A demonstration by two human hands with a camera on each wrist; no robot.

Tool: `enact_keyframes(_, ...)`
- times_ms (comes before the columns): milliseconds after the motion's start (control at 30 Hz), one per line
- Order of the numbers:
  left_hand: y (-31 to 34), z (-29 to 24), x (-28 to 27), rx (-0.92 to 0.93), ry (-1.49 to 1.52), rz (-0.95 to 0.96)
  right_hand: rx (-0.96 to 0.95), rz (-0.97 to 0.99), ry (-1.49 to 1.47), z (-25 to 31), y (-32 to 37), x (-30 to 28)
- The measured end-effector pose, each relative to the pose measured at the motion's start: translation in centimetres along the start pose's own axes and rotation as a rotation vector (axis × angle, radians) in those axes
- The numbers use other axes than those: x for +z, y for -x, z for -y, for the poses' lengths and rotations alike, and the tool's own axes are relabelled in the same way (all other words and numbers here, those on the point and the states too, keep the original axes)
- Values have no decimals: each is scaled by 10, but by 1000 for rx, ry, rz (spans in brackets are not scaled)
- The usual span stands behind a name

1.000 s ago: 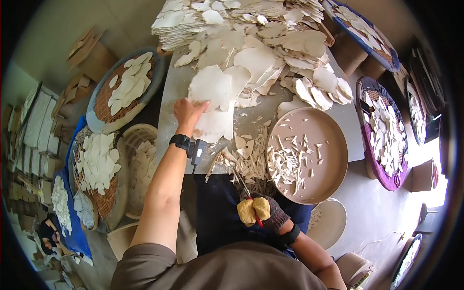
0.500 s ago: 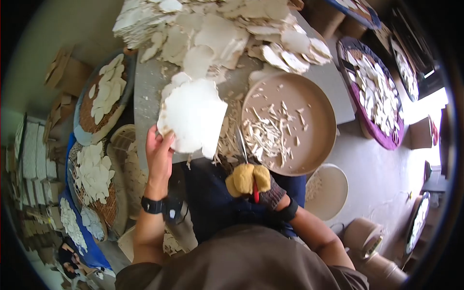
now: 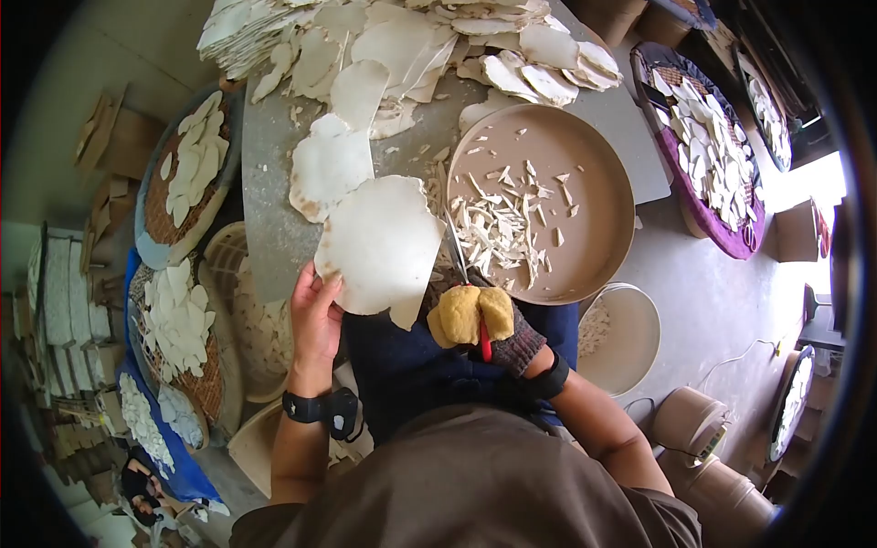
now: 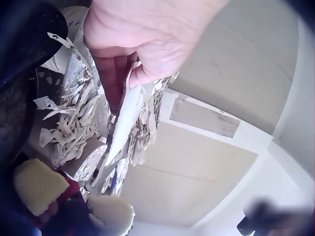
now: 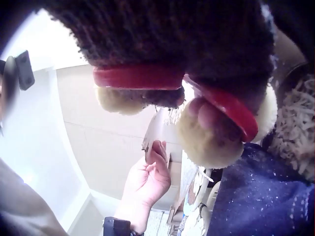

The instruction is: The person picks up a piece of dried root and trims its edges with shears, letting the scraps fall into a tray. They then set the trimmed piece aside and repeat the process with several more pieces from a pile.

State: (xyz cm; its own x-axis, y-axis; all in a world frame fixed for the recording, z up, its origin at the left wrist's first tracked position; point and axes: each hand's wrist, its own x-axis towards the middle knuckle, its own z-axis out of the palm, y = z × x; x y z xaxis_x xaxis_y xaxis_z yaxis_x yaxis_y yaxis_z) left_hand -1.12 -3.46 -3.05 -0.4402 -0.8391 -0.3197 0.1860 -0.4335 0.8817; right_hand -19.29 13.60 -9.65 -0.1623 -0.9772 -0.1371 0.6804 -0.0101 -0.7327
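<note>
My left hand [image 3: 316, 315] pinches the lower left edge of a thin, off-white irregular sheet [image 3: 379, 242], thumb on top. In the left wrist view the same sheet [image 4: 127, 115] is seen edge-on below the hand [image 4: 142, 39]. My gloved right hand [image 3: 512, 342] grips scissors with red handles [image 3: 486, 342] padded with yellow foam [image 3: 459, 314]. The metal blades [image 3: 454, 245] point up the view, beside the sheet's right edge; whether they touch it I cannot tell. In the right wrist view the glove [image 5: 172, 39] is curled round the red handles [image 5: 138, 77].
A round brown tray [image 3: 598, 260] with cut strips [image 3: 498, 228] stands at the table's near right. Another sheet [image 3: 331, 164] lies on the grey table [image 3: 274, 219], with stacked sheets [image 3: 402, 46] behind. Baskets of pieces [image 3: 196, 173] stand left, a purple-edged one [image 3: 722, 237] right, a white bucket [image 3: 639, 338] below.
My left hand has lifted a sheet off the table and brought it toward my body, beside the scissors. The right hand still grips the scissors. The view has shifted, so the table sits higher.
</note>
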Motion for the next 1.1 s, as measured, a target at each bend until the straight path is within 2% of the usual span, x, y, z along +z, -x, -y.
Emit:
enact_keyframes(33,0,0,0,0,12,8,33,1,-111,2,1,1)
enact_keyframes(133,1,-3,0,-5,31,29,44,127,11,0,0,-10)
enact_keyframes(233,5,-9,8,25,-23,43,66,126,75,2,3,-3)
enact_keyframes(300,2,-5,12,96,-112,56,132,110,-13,1,3,-5)
enact_keyframes(433,-7,-11,1,39,-111,121,231,104,-199,7,5,2)
enact_keyframes(533,-12,-15,-4,-9,-117,122,157,108,100,-1,8,-5)
enact_keyframes(633,-13,-17,-7,-40,-130,123,163,77,128,15,9,12)
enact_keyframes(767,-14,-18,-6,-41,-127,104,29,73,473,3,7,2)
enact_keyframes(900,-15,-16,-12,-80,-91,96,25,88,538,4,7,-1)
enact_keyframes(1000,-13,-25,-18,-88,-61,110,59,71,452,2,11,-2)
enact_keyframes(1033,-13,-26,-22,-22,-79,143,78,58,394,0,12,-3)
enact_keyframes(1067,-13,-27,-25,42,-98,177,126,275,-236,-3,0,-8)
enact_keyframes(1100,-13,-30,-27,106,-115,212,132,207,-315,-1,6,-6)
